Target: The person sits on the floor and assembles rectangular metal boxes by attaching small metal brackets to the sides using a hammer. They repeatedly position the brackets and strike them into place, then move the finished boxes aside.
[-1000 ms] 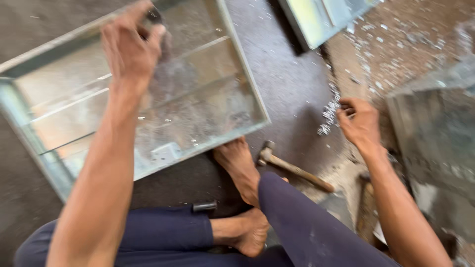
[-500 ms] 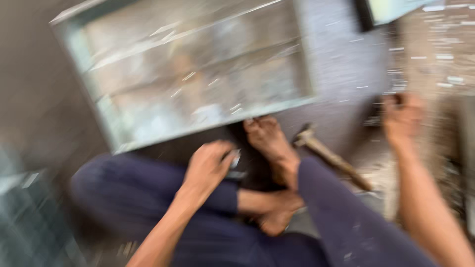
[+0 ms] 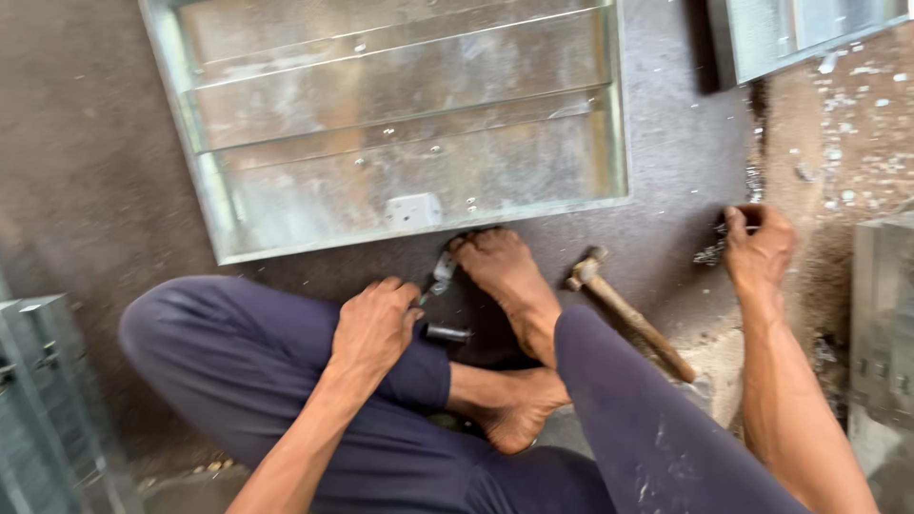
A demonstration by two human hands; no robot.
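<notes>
Dark blue trousers (image 3: 248, 381) cover the person's crossed legs, which fill the near edge of the floor (image 3: 86, 190), with both bare feet tucked in front. The left hand (image 3: 373, 328) rests over the left knee with its fingers curled shut around a small metal tool (image 3: 440, 276); the tool's pale tip sticks out past the knuckles toward the toes of the forward foot (image 3: 500, 271), and a short dark cylindrical piece (image 3: 447, 334) lies just beside the hand, though whether that piece belongs to the tool cannot be told. Right of the foot a hammer (image 3: 628, 314) lies on the floor, its wooden handle slanting back toward the near right and its metal head pointing at the far side, held by neither hand. Farther right, the right hand (image 3: 762, 247) is stretched out to the floor, its grip pinched closed on something small and dark among a scatter of pale metal scraps (image 3: 709, 252); what it has hold of is too blurred to name. Beyond the feet, a large shallow tray of galvanised sheet metal (image 3: 205, 190) lies flat on the floor, its near rim almost at the toes, with folded ribs running across it and a small pale block inside near that rim. More sheet-metal pieces sit at the far right corner (image 3: 800, 33), at the right edge (image 3: 885, 324) and at the near left (image 3: 43, 381).
</notes>
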